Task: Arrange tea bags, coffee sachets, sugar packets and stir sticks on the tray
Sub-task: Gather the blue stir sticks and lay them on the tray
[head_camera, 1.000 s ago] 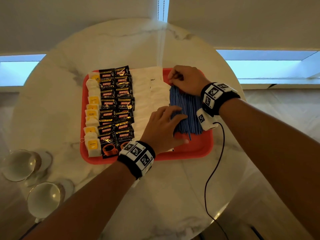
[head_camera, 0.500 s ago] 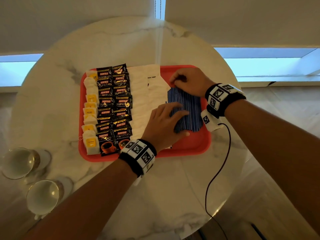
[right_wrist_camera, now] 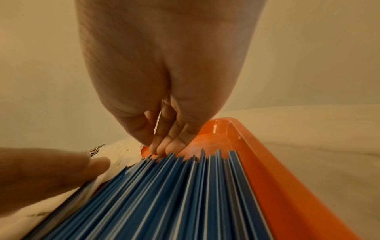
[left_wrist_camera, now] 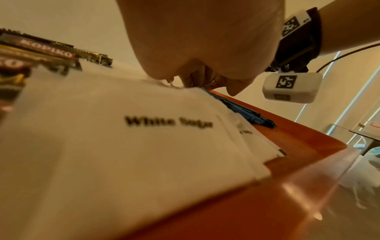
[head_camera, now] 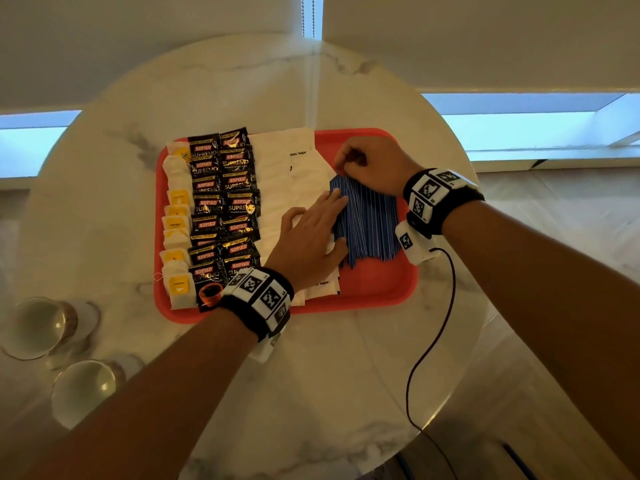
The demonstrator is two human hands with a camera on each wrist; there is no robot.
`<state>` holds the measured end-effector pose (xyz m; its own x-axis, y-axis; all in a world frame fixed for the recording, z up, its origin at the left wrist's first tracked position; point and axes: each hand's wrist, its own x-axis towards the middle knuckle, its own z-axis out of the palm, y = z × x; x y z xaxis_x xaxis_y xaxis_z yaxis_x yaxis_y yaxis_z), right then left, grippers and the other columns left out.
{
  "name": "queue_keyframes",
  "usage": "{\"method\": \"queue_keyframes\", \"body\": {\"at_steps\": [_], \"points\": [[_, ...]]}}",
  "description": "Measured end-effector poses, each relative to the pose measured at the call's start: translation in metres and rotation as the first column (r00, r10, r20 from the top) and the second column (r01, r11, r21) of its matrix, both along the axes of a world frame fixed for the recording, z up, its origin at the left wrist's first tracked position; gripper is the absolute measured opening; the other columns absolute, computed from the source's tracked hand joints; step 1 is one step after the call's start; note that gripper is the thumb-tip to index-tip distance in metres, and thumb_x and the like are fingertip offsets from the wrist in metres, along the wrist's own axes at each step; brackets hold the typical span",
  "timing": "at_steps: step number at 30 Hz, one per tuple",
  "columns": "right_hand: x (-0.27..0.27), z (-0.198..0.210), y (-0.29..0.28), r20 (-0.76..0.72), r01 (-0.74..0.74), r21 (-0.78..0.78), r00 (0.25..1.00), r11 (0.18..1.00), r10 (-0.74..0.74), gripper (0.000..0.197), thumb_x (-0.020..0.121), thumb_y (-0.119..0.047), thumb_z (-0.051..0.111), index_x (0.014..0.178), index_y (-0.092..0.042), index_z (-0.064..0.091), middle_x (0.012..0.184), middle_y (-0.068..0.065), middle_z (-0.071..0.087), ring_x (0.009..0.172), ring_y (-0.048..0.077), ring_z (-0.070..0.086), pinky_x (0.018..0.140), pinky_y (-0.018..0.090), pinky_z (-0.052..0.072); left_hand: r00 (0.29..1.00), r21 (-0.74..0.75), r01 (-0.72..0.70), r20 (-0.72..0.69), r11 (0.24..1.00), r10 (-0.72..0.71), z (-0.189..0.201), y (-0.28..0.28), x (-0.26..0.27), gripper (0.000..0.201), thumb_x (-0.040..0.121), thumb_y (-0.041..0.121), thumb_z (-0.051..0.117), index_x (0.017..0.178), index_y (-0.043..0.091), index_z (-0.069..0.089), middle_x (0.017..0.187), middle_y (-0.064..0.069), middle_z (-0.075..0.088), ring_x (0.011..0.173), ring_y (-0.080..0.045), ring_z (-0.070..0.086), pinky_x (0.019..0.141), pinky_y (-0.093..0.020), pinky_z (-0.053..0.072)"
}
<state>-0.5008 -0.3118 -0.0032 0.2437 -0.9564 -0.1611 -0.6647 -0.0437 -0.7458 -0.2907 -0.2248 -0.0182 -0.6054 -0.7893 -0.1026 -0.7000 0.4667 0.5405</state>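
A red tray (head_camera: 374, 282) on the round marble table holds a column of tea bags (head_camera: 176, 202), black coffee sachets (head_camera: 225, 202), white sugar packets (head_camera: 280, 174) and a fan of blue stir sticks (head_camera: 370, 223) at its right. My left hand (head_camera: 325, 216) lies flat, its straight fingers on the sticks' left edge and its palm over the sugar packets (left_wrist_camera: 144, 138). My right hand (head_camera: 367, 164) hangs over the sticks' far ends, and in the right wrist view its fingertips (right_wrist_camera: 160, 149) touch those ends (right_wrist_camera: 174, 194). I see no stick lifted.
Two glass cups (head_camera: 38, 327) (head_camera: 86, 389) on saucers stand at the table's front left. A black cable (head_camera: 429, 341) runs from my right wrist over the table's right edge. The tray's raised rim (right_wrist_camera: 267, 162) borders the sticks on their right.
My left hand has slid off the top of the sticks to their left edge, fingers straightened. The right hand stays at the far ends.
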Motion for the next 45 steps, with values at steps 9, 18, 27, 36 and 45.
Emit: {"method": "queue_keyframes", "body": {"at_steps": [9,18,27,36,45], "points": [[0.005,-0.001,0.002,-0.002,-0.028,0.036,1.000,0.999,0.028,0.015,0.090,-0.004,0.060,0.099,-0.011,0.071,0.099,-0.004,0.071,0.094,0.008,0.066,0.087,0.018,0.053,0.990,0.015,-0.064,0.127,0.998,0.062,0.004,0.001,-0.004,0.070,0.092,0.044,0.051,0.153,0.023,0.023,0.165,0.002,0.014,0.152,-0.014,0.004,0.119,-0.046,0.004],[0.013,0.000,-0.011,-0.008,0.044,0.045,0.999,0.998,-0.044,0.015,0.090,-0.010,0.063,0.104,-0.013,0.069,0.100,-0.001,0.072,0.090,0.008,0.067,0.074,0.003,0.047,0.990,0.046,-0.083,0.118,0.995,0.078,0.014,0.009,-0.003,0.078,0.086,0.046,0.057,0.153,0.028,0.021,0.165,0.007,0.008,0.151,-0.013,0.001,0.117,-0.045,0.004],[-0.003,0.016,0.001,-0.120,0.022,0.060,0.993,0.998,-0.015,0.019,0.091,-0.007,0.061,0.106,-0.012,0.072,0.106,-0.001,0.071,0.093,0.008,0.063,0.076,0.000,0.043,0.985,0.054,-0.003,0.170,0.999,-0.006,0.011,0.007,-0.007,0.106,0.068,0.063,0.074,0.153,0.033,0.019,0.165,0.004,0.003,0.151,-0.017,0.001,0.115,-0.048,0.004],[-0.009,0.012,0.028,-0.152,-0.065,0.087,0.985,0.994,0.078,0.025,0.098,-0.009,0.055,0.118,-0.011,0.071,0.114,-0.005,0.066,0.104,0.004,0.055,0.084,0.007,0.036,0.980,-0.065,0.004,0.199,0.998,0.009,0.005,0.012,-0.014,0.088,0.070,0.055,0.076,0.146,0.034,0.038,0.163,0.005,0.017,0.148,-0.019,0.015,0.111,-0.045,0.011],[-0.026,0.010,0.033,-0.258,0.012,0.015,0.966,1.000,-0.007,0.024,0.096,-0.008,0.054,0.114,-0.010,0.071,0.118,0.005,0.067,0.106,0.017,0.061,0.089,0.020,0.040,0.983,-0.078,-0.057,0.171,0.995,0.070,0.003,0.019,-0.022,0.083,0.068,0.060,0.075,0.140,0.037,0.043,0.160,0.003,0.022,0.144,-0.024,0.022,0.112,-0.048,0.017]]}}
